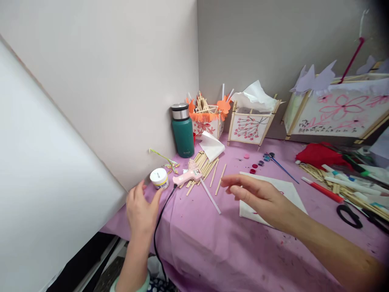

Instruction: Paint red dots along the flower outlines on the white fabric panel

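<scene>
My left hand [141, 209] is at the table's left edge, thumb and fingers spread beside a small white lidded jar [159, 178]. The thumb comes close to the jar's side; whether it touches I cannot tell. My right hand [257, 194] hovers palm down with thumb and fingers apart, holding nothing. Beneath it lies a white sheet [291, 194] with small red marks, partly covered by the hand and forearm. Between my hands lie a pink hot glue gun [187, 177] with a glue stick [211, 197] in it, and several wooden sticks [221, 180].
A green bottle [183, 136] stands by the wall. Behind are an orange-fringed stick holder [206, 121], a blossom-painted lantern [249, 127] and a larger flowered lantern [343, 111]. A paintbrush [284, 168], paint pots [254, 166], a red marker [323, 190] and scissors [349, 216] lie right. A black cord [155, 239] hangs over the edge.
</scene>
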Action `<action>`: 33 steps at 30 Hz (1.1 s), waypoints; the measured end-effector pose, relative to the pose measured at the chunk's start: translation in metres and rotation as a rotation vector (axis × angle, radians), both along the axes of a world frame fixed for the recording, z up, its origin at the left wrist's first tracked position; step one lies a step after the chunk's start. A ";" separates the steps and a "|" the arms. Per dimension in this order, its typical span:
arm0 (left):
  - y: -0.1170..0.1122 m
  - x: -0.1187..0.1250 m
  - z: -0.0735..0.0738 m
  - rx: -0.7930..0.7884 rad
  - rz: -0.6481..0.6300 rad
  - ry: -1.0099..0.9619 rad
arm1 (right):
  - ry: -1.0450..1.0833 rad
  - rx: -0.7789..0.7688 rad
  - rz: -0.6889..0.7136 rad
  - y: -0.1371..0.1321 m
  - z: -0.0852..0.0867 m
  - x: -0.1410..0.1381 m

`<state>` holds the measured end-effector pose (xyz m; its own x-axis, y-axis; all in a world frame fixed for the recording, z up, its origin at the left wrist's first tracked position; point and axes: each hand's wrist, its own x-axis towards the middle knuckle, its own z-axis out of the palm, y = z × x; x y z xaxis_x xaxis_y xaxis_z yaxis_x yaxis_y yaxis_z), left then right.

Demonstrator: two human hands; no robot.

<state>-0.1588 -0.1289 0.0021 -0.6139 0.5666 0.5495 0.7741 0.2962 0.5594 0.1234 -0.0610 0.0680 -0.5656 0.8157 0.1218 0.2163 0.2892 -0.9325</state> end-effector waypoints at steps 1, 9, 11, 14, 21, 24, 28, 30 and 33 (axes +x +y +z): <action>-0.005 0.012 0.005 0.101 -0.067 -0.090 | 0.105 -0.149 0.054 -0.003 -0.002 -0.001; -0.003 0.105 0.031 0.172 -0.811 -0.953 | 0.726 -0.942 0.348 -0.024 -0.019 -0.023; -0.001 0.113 0.030 0.113 -0.749 -0.877 | 0.769 -0.963 0.344 -0.031 -0.020 -0.028; 0.000 0.115 0.027 0.117 -0.631 -0.880 | 0.765 -0.886 0.346 -0.041 -0.017 -0.036; 0.010 0.120 0.040 0.169 -0.616 -1.247 | 0.358 -0.125 0.307 -0.060 -0.008 -0.028; 0.023 0.128 0.048 0.182 -0.672 -1.294 | 0.087 0.435 0.276 -0.054 0.000 -0.010; 0.044 0.136 0.051 0.126 -0.831 -1.095 | -0.145 0.640 -0.188 0.006 0.003 0.043; 0.054 0.139 0.055 -0.011 -0.853 -0.903 | -0.354 0.624 -0.490 0.051 -0.006 0.076; 0.069 0.144 0.063 -0.234 -0.845 -0.630 | -0.803 0.525 -0.693 0.107 -0.028 0.113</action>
<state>-0.0144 -0.0604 0.0652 -0.1097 0.9895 0.0943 0.3710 -0.0473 0.9274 0.2366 0.0457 0.0396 -0.0898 0.9343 0.3451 0.9474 0.1870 -0.2599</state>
